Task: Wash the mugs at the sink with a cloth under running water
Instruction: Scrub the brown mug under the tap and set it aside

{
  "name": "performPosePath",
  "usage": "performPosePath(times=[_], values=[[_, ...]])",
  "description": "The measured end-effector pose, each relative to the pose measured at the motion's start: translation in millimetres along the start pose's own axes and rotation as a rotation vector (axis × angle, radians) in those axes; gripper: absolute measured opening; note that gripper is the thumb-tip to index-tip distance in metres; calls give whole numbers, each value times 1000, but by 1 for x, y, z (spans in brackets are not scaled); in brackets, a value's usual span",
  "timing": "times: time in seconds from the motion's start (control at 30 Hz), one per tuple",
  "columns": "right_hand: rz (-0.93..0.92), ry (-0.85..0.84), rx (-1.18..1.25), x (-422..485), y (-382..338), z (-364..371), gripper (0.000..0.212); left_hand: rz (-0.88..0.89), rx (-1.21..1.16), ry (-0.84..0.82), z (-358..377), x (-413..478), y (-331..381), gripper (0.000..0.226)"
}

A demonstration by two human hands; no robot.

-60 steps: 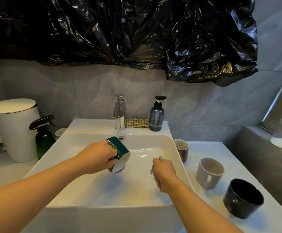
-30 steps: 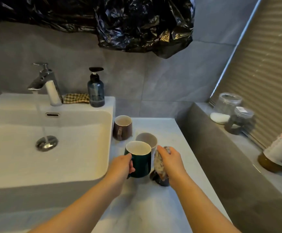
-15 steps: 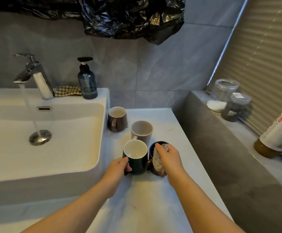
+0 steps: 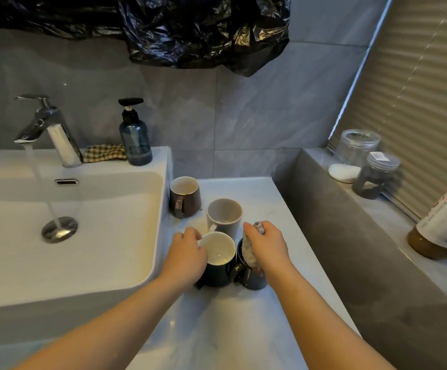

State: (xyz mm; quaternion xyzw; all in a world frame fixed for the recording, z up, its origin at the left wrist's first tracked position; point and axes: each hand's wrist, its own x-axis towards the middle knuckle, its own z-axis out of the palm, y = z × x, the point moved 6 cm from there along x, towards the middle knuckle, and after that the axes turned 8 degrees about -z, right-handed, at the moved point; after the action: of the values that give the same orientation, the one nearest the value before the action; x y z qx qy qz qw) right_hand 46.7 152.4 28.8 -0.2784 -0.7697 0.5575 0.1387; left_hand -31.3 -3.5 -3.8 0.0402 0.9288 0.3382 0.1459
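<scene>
Mugs on pale counter beside sink

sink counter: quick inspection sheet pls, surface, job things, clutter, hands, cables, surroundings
surface: pale marble counter right of the white sink.
job's things: green mug, black mug, beige mug and brown mug upright on the counter; tap running into the sink.
clutter: soap bottle and checked cloth on the sink's back rim; two jars and a labelled bottle on the ledge.
grippers: left hand grips the green mug's side; right hand holds a cloth over the black mug.
cables: nothing seen
surroundings: grey tiled wall, black plastic sheet above, blind on the right.
</scene>
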Motion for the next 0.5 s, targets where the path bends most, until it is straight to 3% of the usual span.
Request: performPosePath(times=[0.1, 0.23, 0.4, 0.5], values=[[-37, 3, -5, 17, -12, 6, 23, -13, -123, -1, -18, 26, 23, 14], [-82, 1, 5, 46, -25, 20, 26, -358, -536, -122, -21, 73, 20, 24], [-92, -28, -38, 80, -32, 37, 21, -647, -590, 23, -16, 115, 5, 47], [-69, -33, -33, 96, -29, 44, 22, -685, -638, -14, -9, 133, 5, 47]])
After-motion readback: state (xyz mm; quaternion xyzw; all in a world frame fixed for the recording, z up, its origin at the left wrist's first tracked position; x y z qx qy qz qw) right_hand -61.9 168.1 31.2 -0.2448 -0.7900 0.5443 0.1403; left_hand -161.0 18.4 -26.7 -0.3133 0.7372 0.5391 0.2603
